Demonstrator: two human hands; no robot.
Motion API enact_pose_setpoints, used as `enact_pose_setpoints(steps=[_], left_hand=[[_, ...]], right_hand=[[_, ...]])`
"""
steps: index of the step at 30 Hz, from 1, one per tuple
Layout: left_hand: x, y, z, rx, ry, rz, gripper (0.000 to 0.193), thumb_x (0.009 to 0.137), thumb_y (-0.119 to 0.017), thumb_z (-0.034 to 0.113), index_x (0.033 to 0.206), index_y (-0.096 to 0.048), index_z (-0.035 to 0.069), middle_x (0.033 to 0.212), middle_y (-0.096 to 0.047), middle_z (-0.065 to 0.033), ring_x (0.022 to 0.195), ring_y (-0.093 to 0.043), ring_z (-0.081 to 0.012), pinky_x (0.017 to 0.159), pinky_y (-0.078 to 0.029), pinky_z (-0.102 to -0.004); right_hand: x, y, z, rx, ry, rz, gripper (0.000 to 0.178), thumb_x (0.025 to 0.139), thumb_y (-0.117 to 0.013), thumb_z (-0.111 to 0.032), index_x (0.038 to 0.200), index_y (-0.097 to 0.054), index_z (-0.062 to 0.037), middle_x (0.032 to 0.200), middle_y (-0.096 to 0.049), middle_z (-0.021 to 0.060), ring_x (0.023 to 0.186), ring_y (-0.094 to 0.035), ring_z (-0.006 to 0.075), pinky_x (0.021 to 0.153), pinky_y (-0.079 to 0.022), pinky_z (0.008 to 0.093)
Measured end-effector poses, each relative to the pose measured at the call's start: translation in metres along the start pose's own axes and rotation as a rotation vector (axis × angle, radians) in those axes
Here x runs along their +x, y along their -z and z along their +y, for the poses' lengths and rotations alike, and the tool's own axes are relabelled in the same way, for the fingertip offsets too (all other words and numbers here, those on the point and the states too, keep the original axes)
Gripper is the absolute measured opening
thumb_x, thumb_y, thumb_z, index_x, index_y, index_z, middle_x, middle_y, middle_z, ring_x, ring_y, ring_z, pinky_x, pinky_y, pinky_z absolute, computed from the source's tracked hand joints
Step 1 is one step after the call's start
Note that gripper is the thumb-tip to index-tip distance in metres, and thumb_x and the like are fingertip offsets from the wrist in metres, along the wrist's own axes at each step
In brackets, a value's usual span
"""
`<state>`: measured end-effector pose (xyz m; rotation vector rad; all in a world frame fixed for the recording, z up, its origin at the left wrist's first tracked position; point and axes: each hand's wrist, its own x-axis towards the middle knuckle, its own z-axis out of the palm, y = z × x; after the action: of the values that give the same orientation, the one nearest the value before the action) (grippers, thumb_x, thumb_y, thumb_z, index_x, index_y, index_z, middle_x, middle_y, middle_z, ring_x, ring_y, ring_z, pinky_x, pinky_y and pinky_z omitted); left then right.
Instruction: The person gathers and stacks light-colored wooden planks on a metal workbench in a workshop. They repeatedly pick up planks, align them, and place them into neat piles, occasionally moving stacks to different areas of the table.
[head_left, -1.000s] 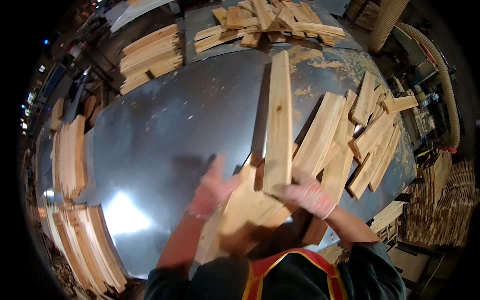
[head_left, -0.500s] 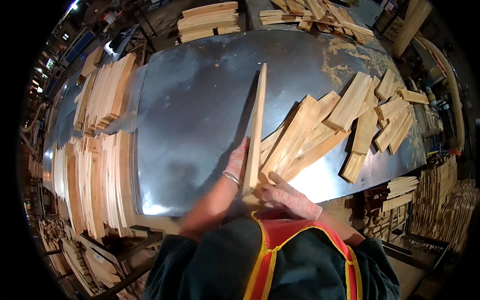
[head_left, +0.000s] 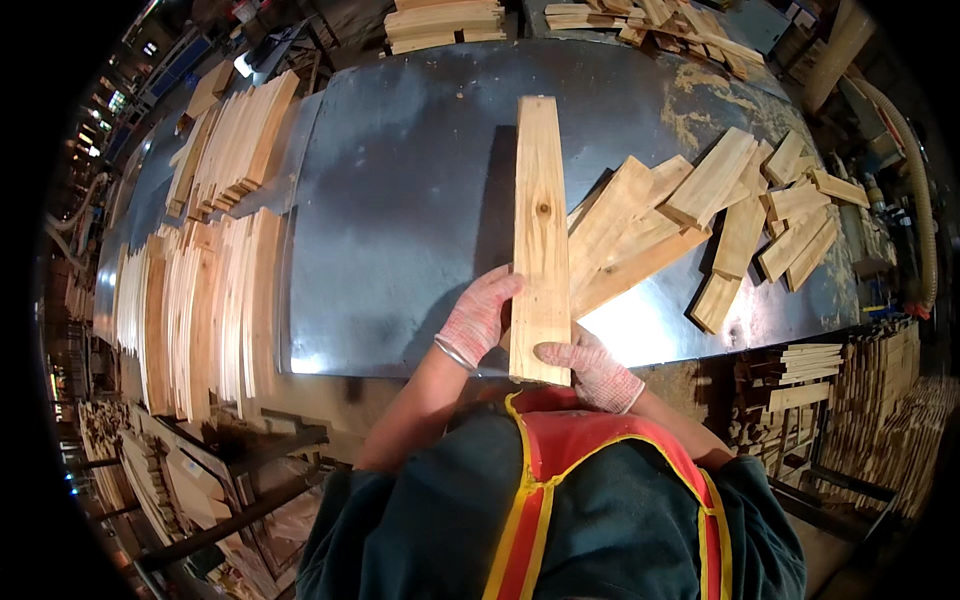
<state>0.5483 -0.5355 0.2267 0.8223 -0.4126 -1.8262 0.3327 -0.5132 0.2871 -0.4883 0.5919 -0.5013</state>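
Two hands in pink-and-white knit gloves, both at one long, pale plank [head_left: 541, 235] held lengthwise in front of the body. Broad face toward the viewer, a dark knot [head_left: 544, 209] about midway up, near end close to the chest and past the table's near edge, far end out over the metal table [head_left: 390, 200]. Just to the left of the plank, a long shadow on the metal.

Right hand [head_left: 597, 372] pinching the near end: thumb flat across the face, other fingers out of sight behind. Left hand [head_left: 480, 315] at the left edge a little farther up, fingers bent, tips touching the wood; cannot tell how tightly, with part of the grip hidden. On the left wrist, a silver band [head_left: 455, 354].

To the right of the plank, a loose, overlapping spread of boards [head_left: 612, 215], lying at many angles. Along the left side, two neat groups of upright-edged boards, one nearer [head_left: 240, 310] and one farther [head_left: 243, 140]. Beyond the far edge, a tidy stack [head_left: 445, 25] and a jumbled pile [head_left: 650, 25]. Sawdust [head_left: 700, 90] toward the far right corner; past that, a pale ribbed hose [head_left: 915, 190]. At the bottom, red straps [head_left: 590, 440] with yellow trim over a dark shirt [head_left: 430, 530].
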Motion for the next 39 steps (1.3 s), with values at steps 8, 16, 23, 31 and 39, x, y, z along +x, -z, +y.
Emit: enact_pose_setpoints(steps=[8, 16, 23, 31, 39], left_hand=[[-0.021, -0.073, -0.010, 0.310, -0.207, 0.119, 0.048, 0.097, -0.063, 0.010, 0.142, -0.058, -0.007, 0.129, -0.071, -0.0113, 0.118, -0.067, -0.0199, 0.107, -0.051, -0.0340], [-0.028, -0.108, -0.022, 0.509, -0.250, 0.244, 0.051, 0.093, -0.063, 0.002, 0.143, -0.057, -0.009, 0.129, -0.071, -0.0125, 0.118, -0.066, -0.0181, 0.105, -0.050, -0.0320], [-0.052, -0.104, -0.020, 0.592, -0.312, 0.301, 0.050, 0.095, -0.068, 0.001, 0.143, -0.057, -0.007, 0.129, -0.071, -0.0114, 0.117, -0.066, -0.0176, 0.105, -0.050, -0.0321], [-0.089, -0.043, 0.012, 0.375, -0.363, 0.224, 0.041, 0.097, -0.064, 0.002, 0.137, -0.061, -0.006, 0.124, -0.072, -0.0094, 0.114, -0.066, -0.0164, 0.104, -0.051, -0.0322], [-0.160, 0.071, 0.035, -0.217, 0.061, 0.161, 0.041, 0.106, -0.061, 0.021, 0.138, -0.057, -0.004, 0.132, -0.067, -0.0172, 0.120, -0.068, -0.0269, 0.106, -0.055, -0.0415]], right_hand=[[-0.029, 0.055, -0.016, -0.178, -0.007, -0.098, 0.073, 0.095, -0.072, -0.012, 0.158, -0.039, 0.0014, 0.142, -0.062, 0.0090, 0.128, -0.060, 0.0200, 0.113, -0.046, 0.0348], [-0.040, 0.098, -0.028, -0.185, -0.084, -0.126, 0.061, 0.091, -0.072, -0.005, 0.149, -0.053, 0.0027, 0.134, -0.068, 0.0069, 0.120, -0.063, 0.0175, 0.110, -0.046, 0.0306], [-0.026, 0.090, -0.018, -0.238, -0.134, -0.145, 0.055, 0.094, -0.071, -0.002, 0.146, -0.055, 0.0016, 0.129, -0.070, 0.0082, 0.117, -0.066, 0.0186, 0.107, -0.050, 0.0321], [0.005, 0.038, 0.009, -0.324, -0.118, -0.271, 0.066, 0.092, -0.076, -0.010, 0.150, -0.048, 0.0064, 0.132, -0.068, 0.0099, 0.120, -0.064, 0.0186, 0.108, -0.049, 0.0319], [0.065, -0.077, 0.068, -0.298, -0.037, 0.040, 0.060, 0.100, -0.070, -0.024, 0.150, -0.050, 0.0024, 0.130, -0.067, 0.0113, 0.115, -0.067, 0.0196, 0.102, -0.055, 0.0342]])
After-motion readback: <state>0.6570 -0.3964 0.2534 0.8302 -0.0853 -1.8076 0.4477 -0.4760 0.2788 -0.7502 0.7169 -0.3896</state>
